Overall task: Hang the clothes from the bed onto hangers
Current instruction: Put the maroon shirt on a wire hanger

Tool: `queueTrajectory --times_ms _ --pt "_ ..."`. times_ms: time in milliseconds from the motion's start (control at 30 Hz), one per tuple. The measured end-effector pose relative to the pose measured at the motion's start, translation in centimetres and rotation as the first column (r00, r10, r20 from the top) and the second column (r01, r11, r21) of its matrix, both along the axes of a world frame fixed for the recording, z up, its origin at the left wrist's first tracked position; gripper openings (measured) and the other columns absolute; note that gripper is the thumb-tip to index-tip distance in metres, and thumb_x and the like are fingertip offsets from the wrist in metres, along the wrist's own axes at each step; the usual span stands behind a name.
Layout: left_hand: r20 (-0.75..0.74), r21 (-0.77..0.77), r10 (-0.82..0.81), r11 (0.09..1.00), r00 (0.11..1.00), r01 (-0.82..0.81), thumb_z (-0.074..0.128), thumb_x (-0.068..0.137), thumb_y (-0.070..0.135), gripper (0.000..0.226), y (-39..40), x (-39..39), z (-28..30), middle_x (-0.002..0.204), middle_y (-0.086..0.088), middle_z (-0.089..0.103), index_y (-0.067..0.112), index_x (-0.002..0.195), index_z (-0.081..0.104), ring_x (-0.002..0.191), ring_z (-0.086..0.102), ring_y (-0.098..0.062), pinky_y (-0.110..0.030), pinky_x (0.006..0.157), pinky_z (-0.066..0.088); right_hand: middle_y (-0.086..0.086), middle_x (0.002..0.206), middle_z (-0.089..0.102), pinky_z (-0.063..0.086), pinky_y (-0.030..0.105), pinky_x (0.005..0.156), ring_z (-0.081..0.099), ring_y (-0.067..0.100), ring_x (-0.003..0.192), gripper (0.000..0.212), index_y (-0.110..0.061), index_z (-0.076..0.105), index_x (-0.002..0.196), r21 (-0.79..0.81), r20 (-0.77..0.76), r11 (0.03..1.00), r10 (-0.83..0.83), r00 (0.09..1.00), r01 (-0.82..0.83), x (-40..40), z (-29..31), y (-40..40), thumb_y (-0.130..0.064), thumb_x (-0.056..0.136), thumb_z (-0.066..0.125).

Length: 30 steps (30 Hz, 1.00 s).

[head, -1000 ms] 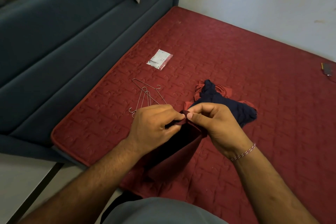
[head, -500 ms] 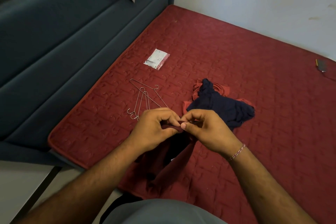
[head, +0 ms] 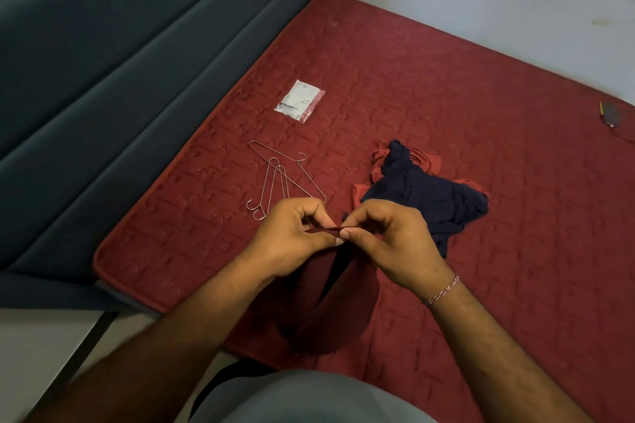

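A dark maroon garment [head: 338,306] hangs from both my hands above the near part of the red quilted bed [head: 446,86]. My left hand [head: 292,237] and my right hand [head: 388,237] pinch its top edge between thumbs and fingers, close together. Three thin wire hangers [head: 280,178] lie flat on the bed just beyond my left hand. A heap of clothes, a navy piece [head: 433,203] on top of a red one [head: 431,163], lies beyond my right hand.
A small white and clear packet [head: 299,100] lies further back on the bed. A blue upholstered headboard [head: 103,72] runs along the left. A dark small object [head: 611,113] sits at the far right by the white wall. The pale floor [head: 41,347] shows at lower left.
My hands have shifted their pinch along the maroon garment's edge and lifted it slightly; a slit between its two sides now shows below my hands. The view has tilted a little.
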<state>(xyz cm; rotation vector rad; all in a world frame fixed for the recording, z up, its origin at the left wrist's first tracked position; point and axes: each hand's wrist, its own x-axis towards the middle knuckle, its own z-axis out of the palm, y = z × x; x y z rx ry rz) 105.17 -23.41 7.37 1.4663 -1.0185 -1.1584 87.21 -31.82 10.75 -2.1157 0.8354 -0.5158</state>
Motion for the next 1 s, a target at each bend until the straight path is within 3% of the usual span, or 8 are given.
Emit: queueTrajectory --times_ms 233,367,467,567,700,767,900,1000 --pt "-0.037 -0.002 0.038 0.999 0.999 -0.038 0.084 0.075 -0.011 0.033 -0.3 3.1 -0.5 0.066 0.011 0.067 0.014 0.070 0.064 0.066 0.062 -0.005 -0.019 0.066 0.051 -0.009 0.113 0.064 0.054 0.039 0.064 0.066 0.015 0.079 0.016 -0.014 0.066 0.079 -0.188 0.101 0.982 0.005 0.995 0.014 3.1 -0.9 1.5 -0.010 0.088 0.078" --pt "-0.012 -0.029 0.033 0.999 0.999 -0.033 0.084 0.075 -0.010 0.035 -0.2 4.9 -0.9 0.064 0.017 0.064 0.018 0.069 0.063 0.063 0.057 0.002 -0.015 0.063 0.045 -0.008 0.114 0.066 0.050 0.024 0.065 0.062 0.008 0.077 0.017 -0.010 0.064 0.080 -0.270 0.091 0.963 0.012 0.996 0.014 4.8 -0.7 1.9 -0.006 0.088 0.078" --pt "-0.026 -0.055 0.063 0.996 0.998 -0.065 0.084 0.075 -0.011 0.039 -0.3 5.5 -1.1 0.064 0.014 0.063 0.021 0.067 0.062 0.064 0.056 -0.004 -0.018 0.063 0.046 -0.009 0.113 0.069 0.047 0.013 0.070 0.063 0.000 0.084 0.018 -0.010 0.062 0.080 -0.289 0.055 0.957 -0.010 0.998 0.025 5.8 -0.8 1.9 -0.004 0.088 0.077" --pt "0.006 -0.078 0.092 0.993 0.996 -0.091 0.087 0.070 0.010 0.031 -0.5 5.5 -1.3 0.062 0.010 0.062 0.024 0.062 0.061 0.063 0.056 -0.009 -0.030 0.061 0.047 -0.011 0.106 0.074 0.053 0.018 0.074 0.068 -0.003 0.092 0.016 -0.010 0.060 0.083 -0.195 0.046 0.979 -0.045 0.998 0.053 6.4 -1.1 2.0 -0.003 0.089 0.074" --pt "0.373 -0.185 0.103 0.982 0.922 -0.034 0.081 0.072 0.039 0.025 -0.5 6.2 -1.1 0.067 0.009 0.063 0.024 0.068 0.061 0.059 0.056 -0.010 -0.037 0.055 0.046 -0.005 0.089 0.075 0.059 0.042 0.078 0.073 0.013 0.088 0.016 -0.015 0.061 0.084 0.114 0.052 0.978 -0.184 0.982 0.177 7.0 -1.5 1.5 -0.007 0.093 0.070" --pt "0.433 -0.210 -0.004 0.972 0.901 0.105 0.081 0.077 0.040 0.024 -0.8 7.3 -0.5 0.070 0.011 0.064 0.026 0.071 0.063 0.061 0.058 -0.012 -0.036 0.057 0.047 0.004 0.080 0.072 0.055 0.045 0.070 0.069 0.022 0.076 0.015 -0.013 0.059 0.084 0.258 0.065 0.946 -0.221 0.973 0.197 7.1 -1.5 1.0 -0.010 0.094 0.069" --pt "0.520 0.009 -0.362 0.908 0.774 0.418 0.078 0.086 0.037 0.014 -1.8 11.3 -0.4 0.079 0.013 0.070 0.027 0.081 0.068 0.077 0.066 -0.008 -0.037 0.073 0.053 0.004 0.067 0.054 0.037 0.032 0.061 0.044 0.020 0.064 0.017 -0.011 0.056 0.086 0.427 0.046 0.880 -0.252 0.967 0.209 6.4 -2.0 0.7 -0.006 0.099 0.065" --pt "0.601 0.130 -0.447 0.872 0.662 0.471 0.076 0.091 0.031 0.016 -2.1 13.9 -1.3 0.076 0.016 0.070 0.033 0.079 0.066 0.075 0.065 -0.002 -0.034 0.075 0.052 0.001 0.070 0.051 0.036 0.032 0.065 0.042 0.018 0.068 0.014 -0.011 0.060 0.086 0.430 0.010 0.866 -0.287 0.958 0.255 5.5 -2.3 0.1 -0.010 0.099 0.067"
